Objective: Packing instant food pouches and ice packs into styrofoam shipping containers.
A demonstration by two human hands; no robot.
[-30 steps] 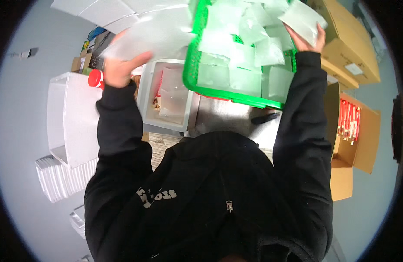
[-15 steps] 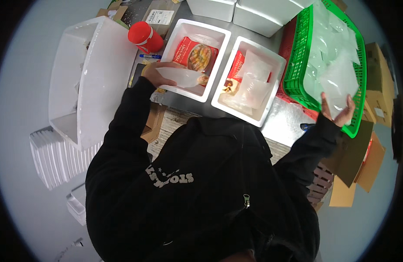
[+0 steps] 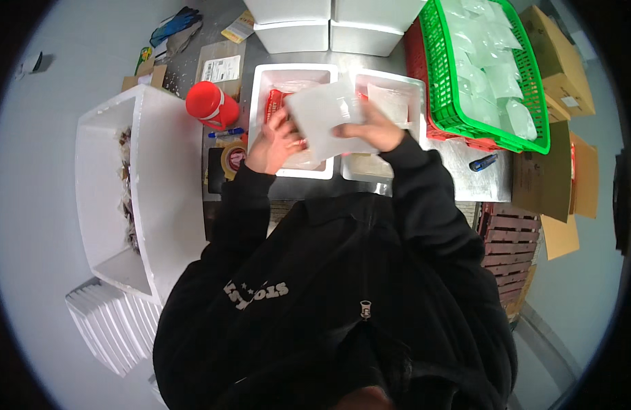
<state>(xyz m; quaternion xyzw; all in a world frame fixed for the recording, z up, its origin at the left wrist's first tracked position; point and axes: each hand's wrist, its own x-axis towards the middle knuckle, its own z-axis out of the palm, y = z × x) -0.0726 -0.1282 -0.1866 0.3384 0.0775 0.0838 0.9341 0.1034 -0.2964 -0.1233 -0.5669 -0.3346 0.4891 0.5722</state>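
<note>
A translucent white ice pack (image 3: 324,117) hangs above the left foam box (image 3: 257,102), held at its right edge by my right hand (image 3: 374,128). My left hand (image 3: 274,145) is open with its fingers apart, beside the pack's left edge; whether it touches the pack I cannot tell. Under the pack, the left box shows part of a red food packet (image 3: 274,102); the rest is covered. The right foam box (image 3: 416,92) holds pale ice packs (image 3: 389,102) and a bit of red packaging, partly hidden by my right hand and sleeve.
A green basket (image 3: 452,96) full of ice packs stands on red crates at the right, near a blue cutter (image 3: 483,162). To the left are a red-lidded jar (image 3: 213,106), a marker (image 3: 226,132), a tape roll (image 3: 233,160) and a large foam box (image 3: 169,178). White boxes (image 3: 291,37) stand behind.
My right hand has carried the ice pack from the green basket to above the left box. My left hand no longer holds a pack. The view has shifted.
</note>
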